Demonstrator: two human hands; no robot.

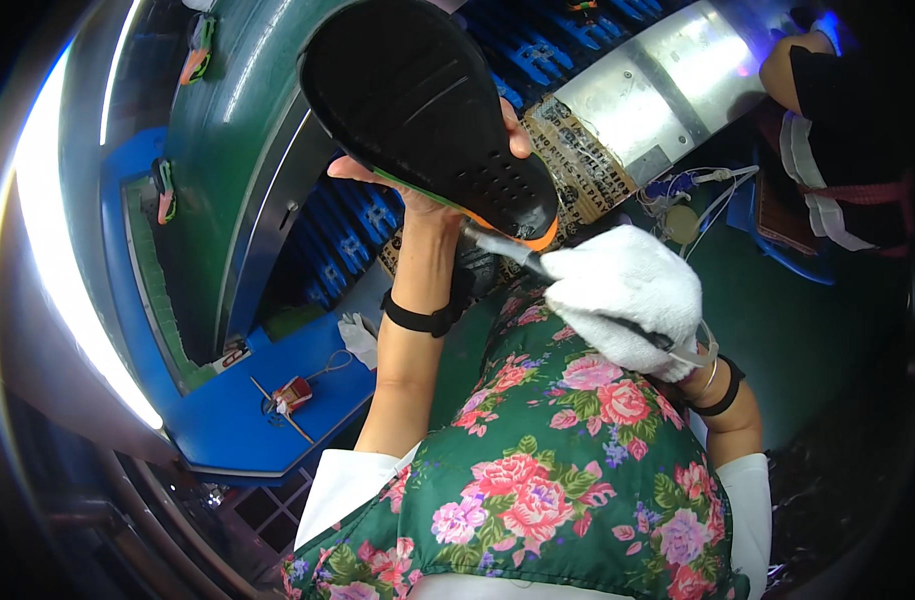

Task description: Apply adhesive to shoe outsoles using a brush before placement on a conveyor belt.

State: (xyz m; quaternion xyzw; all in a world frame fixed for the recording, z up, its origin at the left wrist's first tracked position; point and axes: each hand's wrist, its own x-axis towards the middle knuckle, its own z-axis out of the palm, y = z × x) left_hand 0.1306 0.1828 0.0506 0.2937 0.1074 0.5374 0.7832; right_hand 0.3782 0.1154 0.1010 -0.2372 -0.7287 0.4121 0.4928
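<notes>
A black shoe sole [407, 100], with an orange and green edge and a patch of small holes near its narrow end, is held up in front of me. My bare left hand [427, 203] grips it from beneath and around its sides, and part of that hand is hidden behind it. In a white glove, my right hand [627, 295] closes on a slim tool [509, 250] with a dark handle and a pale, brush-like tip. This tip is close to the orange rim at the sole's narrow end; I cannot tell whether they touch.
A metal conveyor [657, 85] with blue slats runs behind, with printed cardboard [577, 155] along its near end. At left, a blue shelf [227, 425] holds a small red item [292, 395] and a white glove [359, 338]. Another person [827, 110] is at right, near cables [692, 190].
</notes>
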